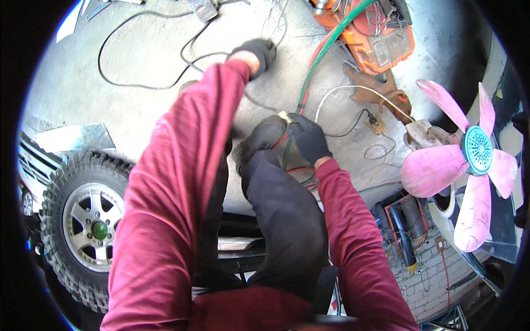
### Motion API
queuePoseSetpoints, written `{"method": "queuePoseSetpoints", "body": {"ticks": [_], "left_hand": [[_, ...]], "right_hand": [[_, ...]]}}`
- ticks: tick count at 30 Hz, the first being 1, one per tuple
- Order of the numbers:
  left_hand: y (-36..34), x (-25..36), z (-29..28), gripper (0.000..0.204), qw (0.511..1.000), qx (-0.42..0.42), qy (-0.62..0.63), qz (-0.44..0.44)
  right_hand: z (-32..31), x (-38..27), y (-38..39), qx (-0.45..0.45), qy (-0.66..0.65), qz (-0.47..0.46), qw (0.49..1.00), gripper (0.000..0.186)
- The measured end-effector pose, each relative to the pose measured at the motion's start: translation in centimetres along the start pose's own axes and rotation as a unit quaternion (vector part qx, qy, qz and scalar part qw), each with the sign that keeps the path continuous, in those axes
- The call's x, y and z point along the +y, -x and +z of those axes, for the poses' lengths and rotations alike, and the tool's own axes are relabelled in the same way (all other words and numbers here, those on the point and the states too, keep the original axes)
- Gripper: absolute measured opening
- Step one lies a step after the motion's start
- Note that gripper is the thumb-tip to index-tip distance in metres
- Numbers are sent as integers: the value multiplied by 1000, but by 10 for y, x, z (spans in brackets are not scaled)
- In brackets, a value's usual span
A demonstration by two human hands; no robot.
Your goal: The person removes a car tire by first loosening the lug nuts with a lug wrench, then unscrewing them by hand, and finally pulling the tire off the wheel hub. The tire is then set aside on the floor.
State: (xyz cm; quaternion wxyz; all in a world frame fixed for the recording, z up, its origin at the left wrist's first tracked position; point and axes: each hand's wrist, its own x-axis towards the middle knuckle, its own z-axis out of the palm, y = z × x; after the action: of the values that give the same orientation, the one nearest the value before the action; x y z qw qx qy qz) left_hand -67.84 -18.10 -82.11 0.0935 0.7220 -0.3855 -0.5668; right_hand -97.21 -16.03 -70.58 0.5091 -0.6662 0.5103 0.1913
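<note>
My left hand [256,58], in a dark glove, reaches out over the concrete floor [154,44] near a black cable [110,77]. Its fingers are curled; what they hold, if anything, is hidden. My right hand [306,135], also gloved, is closed on a small pale brassy fitting [284,116] beside my shoe [265,132]. Green and red hoses [342,27] run down past this hand. A white cord [353,86] and a socket strip [376,122] lie to its right.
A tyre on an alloy wheel [61,231] is at lower left. A pink-bladed fan [433,171] stands at right. An orange tool case [395,55] and a brown tool bag [359,83] lie at upper right. A metal sheet [74,138] is at left.
</note>
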Motion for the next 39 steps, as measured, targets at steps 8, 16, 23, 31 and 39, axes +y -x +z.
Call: {"method": "queuePoseSetpoints", "body": {"ticks": [8,16,23,31,39], "left_hand": [[12,-46,-173,25,832,223,503,75],[61,-84,-152,71,952,276,39,-123],[263,66,-61,56,956,53,279,-69],[329,145,-15,56,967,-243,18,80],[319,177,-80,59,951,-20,86,295]], "right_hand": [[-34,-9,34,42,-96,98,990,35],[-38,-22,50,124,14,73,989,40],[-38,-4,111,90,176,116,973,37],[-115,140,151,68,344,270,897,32],[-170,224,72,140,341,325,871,35]]}}
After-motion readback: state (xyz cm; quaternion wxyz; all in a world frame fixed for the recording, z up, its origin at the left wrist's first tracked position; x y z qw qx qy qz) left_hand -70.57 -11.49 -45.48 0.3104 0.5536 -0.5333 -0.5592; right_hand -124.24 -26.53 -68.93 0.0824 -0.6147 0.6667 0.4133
